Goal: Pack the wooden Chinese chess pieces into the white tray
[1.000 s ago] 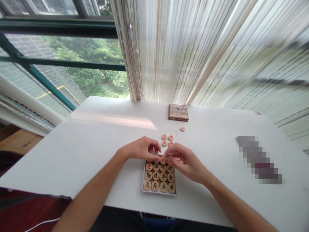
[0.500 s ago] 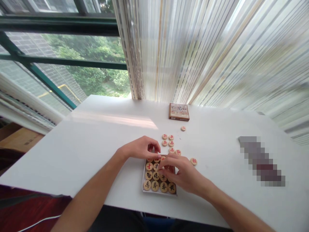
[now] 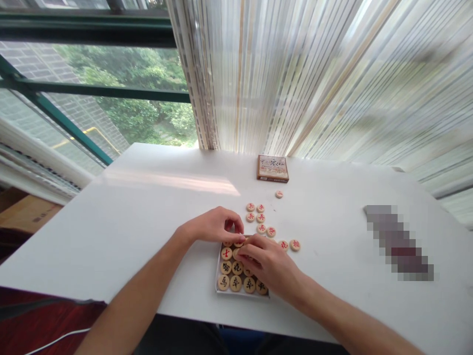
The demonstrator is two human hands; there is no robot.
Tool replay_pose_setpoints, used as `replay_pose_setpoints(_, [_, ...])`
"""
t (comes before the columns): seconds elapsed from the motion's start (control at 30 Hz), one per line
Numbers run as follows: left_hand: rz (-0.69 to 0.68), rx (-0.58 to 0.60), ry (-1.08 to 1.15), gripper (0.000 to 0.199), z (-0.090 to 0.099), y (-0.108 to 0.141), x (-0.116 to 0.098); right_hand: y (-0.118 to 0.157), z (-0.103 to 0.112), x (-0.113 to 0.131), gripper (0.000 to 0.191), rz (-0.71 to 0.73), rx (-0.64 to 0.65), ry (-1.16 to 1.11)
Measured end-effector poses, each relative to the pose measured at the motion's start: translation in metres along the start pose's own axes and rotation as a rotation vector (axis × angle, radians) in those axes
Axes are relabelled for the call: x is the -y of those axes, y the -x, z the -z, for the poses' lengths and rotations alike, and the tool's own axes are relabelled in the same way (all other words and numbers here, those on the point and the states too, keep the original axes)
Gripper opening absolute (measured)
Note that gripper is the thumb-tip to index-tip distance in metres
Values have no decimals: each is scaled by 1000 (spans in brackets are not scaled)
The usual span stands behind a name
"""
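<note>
A shallow open box (image 3: 217, 286) sits near the table's front edge, filled with rows of round wooden Chinese chess pieces. Black-marked pieces such as this one (image 3: 235, 283) fill the near rows, and a red-marked one (image 3: 226, 253) lies farther back. My left hand (image 3: 219, 224) is at the box's far left corner, finger and thumb closed at the rim. Over the box's right part, my right hand (image 3: 271, 259) has its fingertips together on a chess piece (image 3: 235, 254) in the second row from the back. That hand hides several pieces.
Beyond the box lie several loose red-marked pieces (image 3: 250, 217), with one (image 3: 294, 245) to the right and another (image 3: 279, 194) farther back. A closed printed box (image 3: 272, 168) rests near the curtain (image 3: 273, 88). A pixelated object (image 3: 401, 246) is on the white table's (image 3: 166, 167) right.
My right hand has shifted slightly left, and its fingertips now cover much of a piece that showed before. My left hand stays at the box's far corner. The view has shifted a little.
</note>
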State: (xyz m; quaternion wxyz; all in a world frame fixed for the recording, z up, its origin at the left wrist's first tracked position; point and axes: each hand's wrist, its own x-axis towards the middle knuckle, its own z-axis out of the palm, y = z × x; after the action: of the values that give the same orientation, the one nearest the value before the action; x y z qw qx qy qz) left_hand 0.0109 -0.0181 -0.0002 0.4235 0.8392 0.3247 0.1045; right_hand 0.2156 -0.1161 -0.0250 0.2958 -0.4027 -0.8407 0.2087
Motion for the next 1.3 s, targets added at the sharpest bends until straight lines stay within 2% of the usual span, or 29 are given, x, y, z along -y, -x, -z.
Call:
replay_pose_setpoints(0.13, [2,9,6,24,0,0,-1,0,2,1,13,28,-3,28])
replay_pose_setpoints(0.4, [-13,18,11,24,2,0,-1,-1,29,-3,14,236,104,176])
replay_pose_setpoints(0.6, [-9,19,6,22,2,0,-1,-2,29,-4,15,318,103,191])
replay_pose_setpoints(1.17, [3,13,-4,23,2,0,-3,-3,23,0,17,325,97,161])
replay_pose_setpoints(1.3, [3,10,-4,23,2,0,-3,-3,25,-3,15,317,66,92])
